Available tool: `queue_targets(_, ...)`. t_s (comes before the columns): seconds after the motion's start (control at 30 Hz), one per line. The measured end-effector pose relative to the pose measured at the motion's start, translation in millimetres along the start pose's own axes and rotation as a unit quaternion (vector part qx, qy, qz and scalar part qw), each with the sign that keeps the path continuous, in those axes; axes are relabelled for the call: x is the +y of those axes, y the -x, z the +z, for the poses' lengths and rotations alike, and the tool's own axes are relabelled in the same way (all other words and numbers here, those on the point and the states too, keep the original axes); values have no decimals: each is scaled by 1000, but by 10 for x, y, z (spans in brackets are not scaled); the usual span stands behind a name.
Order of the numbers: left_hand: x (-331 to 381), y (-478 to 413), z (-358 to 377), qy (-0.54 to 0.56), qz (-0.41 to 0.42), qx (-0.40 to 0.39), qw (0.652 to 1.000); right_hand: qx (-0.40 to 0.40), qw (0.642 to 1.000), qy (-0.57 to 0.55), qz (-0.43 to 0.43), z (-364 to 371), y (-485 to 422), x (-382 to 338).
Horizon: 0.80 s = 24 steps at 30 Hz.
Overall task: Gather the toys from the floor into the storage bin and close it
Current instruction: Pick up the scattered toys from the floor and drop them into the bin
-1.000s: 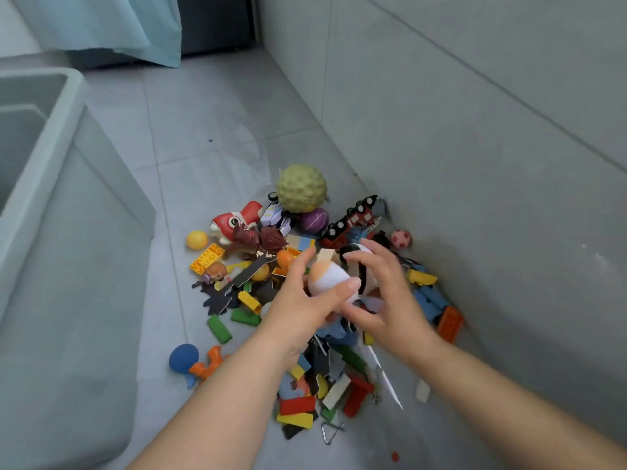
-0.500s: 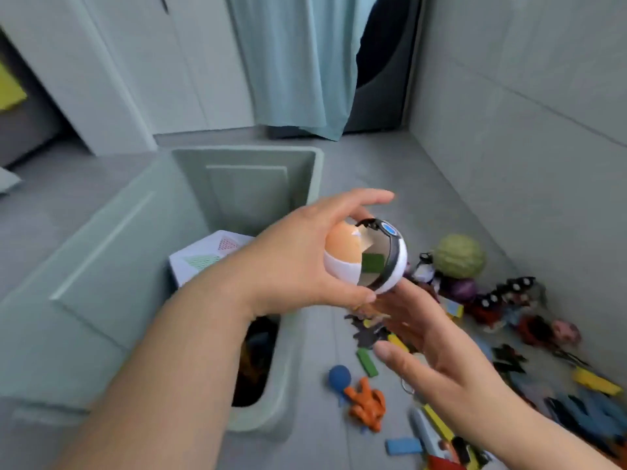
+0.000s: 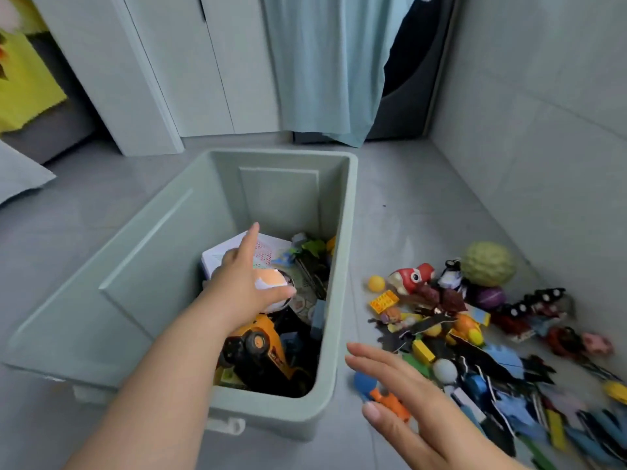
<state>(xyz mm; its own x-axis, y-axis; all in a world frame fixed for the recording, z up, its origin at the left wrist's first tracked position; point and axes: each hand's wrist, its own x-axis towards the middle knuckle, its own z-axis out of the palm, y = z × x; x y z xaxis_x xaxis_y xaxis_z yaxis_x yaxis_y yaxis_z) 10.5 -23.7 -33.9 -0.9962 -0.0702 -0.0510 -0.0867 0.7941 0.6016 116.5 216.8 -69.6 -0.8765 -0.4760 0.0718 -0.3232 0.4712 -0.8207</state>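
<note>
Head view: orange-and-white ball [image 3: 271, 282] in the pinch of left grip [image 3: 242, 283] over pale-green bin [image 3: 349, 232]; right grip [image 3: 407, 401] spread.

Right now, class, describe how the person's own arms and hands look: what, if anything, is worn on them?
The left hand and right hand are bare: no gloves, rings, watch or bracelets show. Both forearms are bare too, with no sleeve in view. The right thumbnail looks short and plain.
</note>
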Motion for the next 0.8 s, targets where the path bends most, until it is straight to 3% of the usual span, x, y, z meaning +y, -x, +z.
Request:
queue_targets(0.13,679,7,63,98,144,75,982,26,993,-53,99,-164,197,203)
queue_targets(0.33,1519,256,818,192,219,-46,955,119,971,-112,172,-555,390,578)
queue_targets(0.47,1748,310,1427,236,186,-102,948,156,965,-86,192,-843,486,949)
queue_targets(0.7,1691,283,2118,345,27,-184,920,238,919,123,289,-1538,110,1731)
queue_targets(0.8,1574,277,2260,357,-26,-191,914,206,912,208,288,-1811,-408,1986)
